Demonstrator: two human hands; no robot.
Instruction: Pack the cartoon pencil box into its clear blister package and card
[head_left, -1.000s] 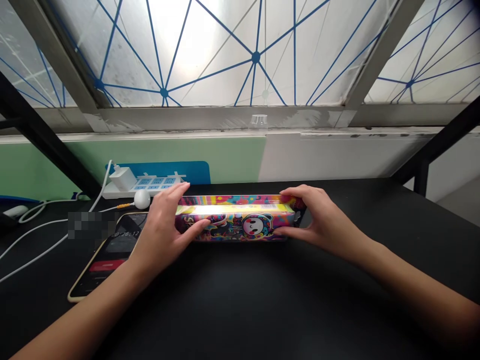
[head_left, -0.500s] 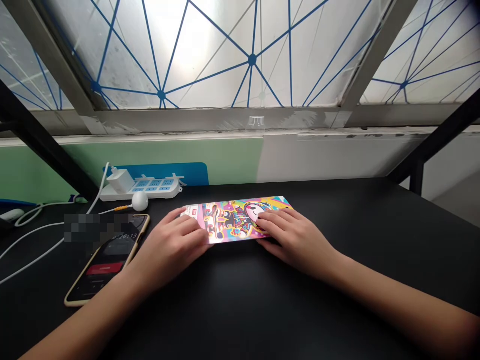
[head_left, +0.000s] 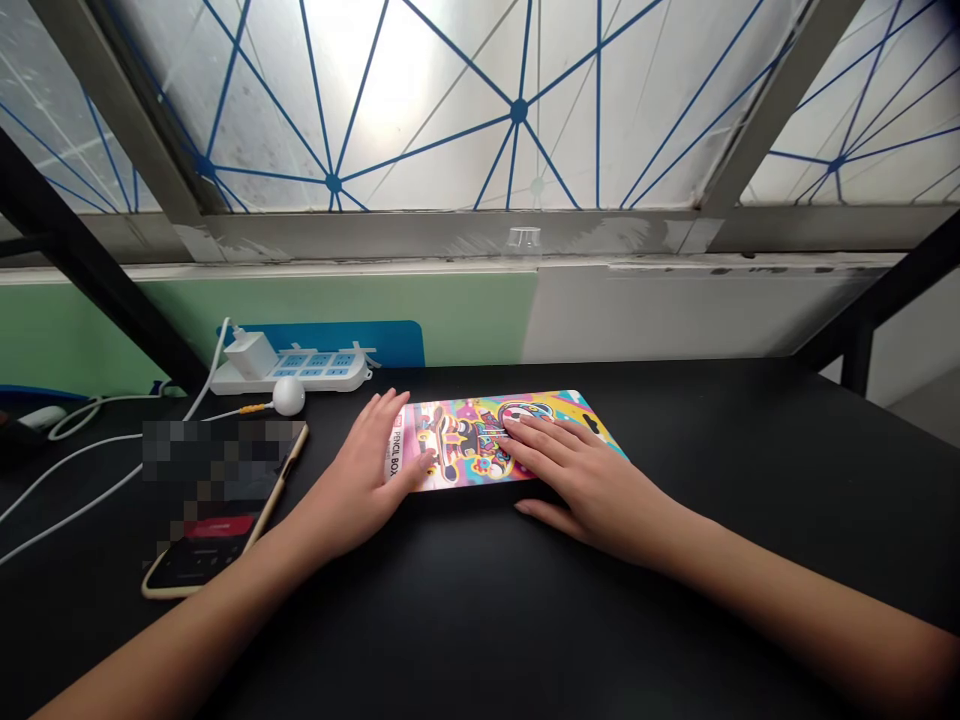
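Observation:
A colourful flat pack point(head_left: 465, 440) printed with a cartoon figure and the words "PENCIL BOX" lies on the black desk point(head_left: 480, 610). Against its left end rests my left hand point(head_left: 367, 470), fingers stretched out along the edge and thumb spread over the near corner. My right hand point(head_left: 585, 475) lies flat across the pack's right part, its fingers extended over the cartoon face and its thumb on the near side. Neither hand is closed round the pack. Part of the picture is hidden under my right fingers.
A phone point(head_left: 202, 560) in a pale case lies left of my left forearm. Behind it are a white power strip point(head_left: 330, 375) with a plugged-in charger point(head_left: 251, 355), a round white device point(head_left: 289, 396) and white cables. Black frame bars point(head_left: 90, 270) slant at both sides.
My left fingers have straightened and slid to the pack's left end, uncovering the printed words. My right hand lies flatter, its thumb now off the near edge. The view has shifted slightly.

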